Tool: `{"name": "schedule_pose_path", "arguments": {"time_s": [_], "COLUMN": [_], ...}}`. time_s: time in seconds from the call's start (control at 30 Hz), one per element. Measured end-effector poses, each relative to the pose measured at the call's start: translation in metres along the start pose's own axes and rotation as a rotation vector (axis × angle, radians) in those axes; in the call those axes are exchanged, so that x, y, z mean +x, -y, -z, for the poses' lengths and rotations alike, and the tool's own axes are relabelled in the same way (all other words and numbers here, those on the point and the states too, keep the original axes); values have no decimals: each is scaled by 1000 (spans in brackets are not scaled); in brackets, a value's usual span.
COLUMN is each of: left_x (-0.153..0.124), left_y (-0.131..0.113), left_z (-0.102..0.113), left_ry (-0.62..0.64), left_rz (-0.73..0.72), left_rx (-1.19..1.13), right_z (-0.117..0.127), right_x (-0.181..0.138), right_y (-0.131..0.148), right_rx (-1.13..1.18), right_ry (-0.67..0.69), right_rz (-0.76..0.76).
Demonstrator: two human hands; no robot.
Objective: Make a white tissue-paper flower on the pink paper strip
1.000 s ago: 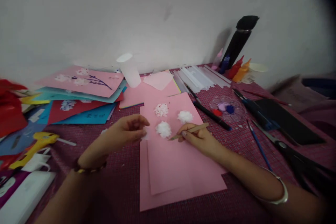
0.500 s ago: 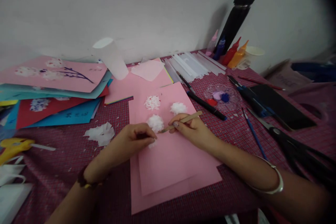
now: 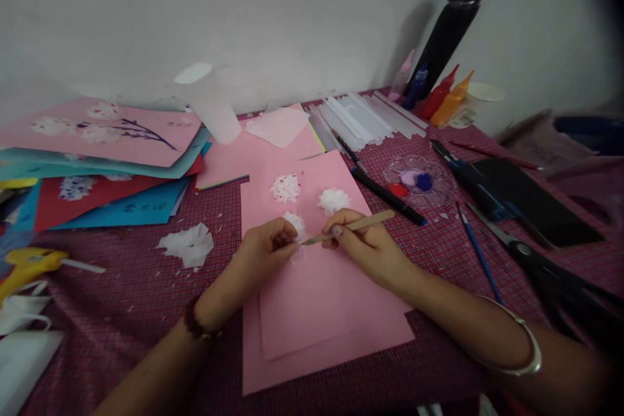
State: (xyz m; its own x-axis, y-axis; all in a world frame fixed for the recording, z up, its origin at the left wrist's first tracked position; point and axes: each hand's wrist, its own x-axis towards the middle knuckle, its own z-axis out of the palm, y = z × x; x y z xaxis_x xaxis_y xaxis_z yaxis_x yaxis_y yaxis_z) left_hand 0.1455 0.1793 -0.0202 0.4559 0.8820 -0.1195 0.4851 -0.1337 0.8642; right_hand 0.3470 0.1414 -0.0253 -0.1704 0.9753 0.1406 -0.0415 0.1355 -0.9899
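My right hand (image 3: 368,247) grips a thin pale wooden stick (image 3: 373,220), whose pointed end reaches left to my other fingertips. There my left hand (image 3: 263,253) pinches thumb against forefinger; whatever lies between them is too small to make out. Both hands are over a pink sheet of paper (image 3: 312,318), which rests on a larger pink sheet (image 3: 256,377). Three fluffy white paper tufts sit on the upper sheet: a red-speckled tuft (image 3: 285,188), a plain tuft (image 3: 334,200) at right, and a middle tuft (image 3: 294,222) partly hidden by my left fingers.
Crumpled white tissue (image 3: 188,246) and a yellow glue gun (image 3: 32,266) lie left, below stacked flower cards (image 3: 97,136). Rightward are a black marker (image 3: 387,196), a paint palette (image 3: 441,185), a blue brush (image 3: 480,253), scissors (image 3: 546,270) and paint bottles (image 3: 451,99).
My left hand has shifted right and slightly up, covering more of the middle tuft. My right hand and the stick have moved slightly right. The whole view has shifted a little.
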Motion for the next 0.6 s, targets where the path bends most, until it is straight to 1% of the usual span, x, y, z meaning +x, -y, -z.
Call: {"name": "schedule_pose_path", "arguments": {"time_s": [0.13,0.23,0.43,0.47,0.53,0.6], "left_x": [1,0,-7,-8,-10,-12], "left_y": [1,0,-3,-3,-3,-3], "left_z": [0,-3,-4,-3,-1,1], "left_ry": [-22,-58,-223,-235,-211,-150], "left_rz": [-15,-29,0,7,21,28], "left_rx": [-16,23,32,37,57,85], "right_z": [1,0,1,2,2,2], "right_x": [0,0,-4,-5,-6,-7], "right_y": [-2,-1,-4,-4,-5,-5], "right_rx": [-59,-158,-347,-382,-444,-473], "right_ry": [4,29,79,89,111,128], "right_rz": [17,70,166,184,228,272]}}
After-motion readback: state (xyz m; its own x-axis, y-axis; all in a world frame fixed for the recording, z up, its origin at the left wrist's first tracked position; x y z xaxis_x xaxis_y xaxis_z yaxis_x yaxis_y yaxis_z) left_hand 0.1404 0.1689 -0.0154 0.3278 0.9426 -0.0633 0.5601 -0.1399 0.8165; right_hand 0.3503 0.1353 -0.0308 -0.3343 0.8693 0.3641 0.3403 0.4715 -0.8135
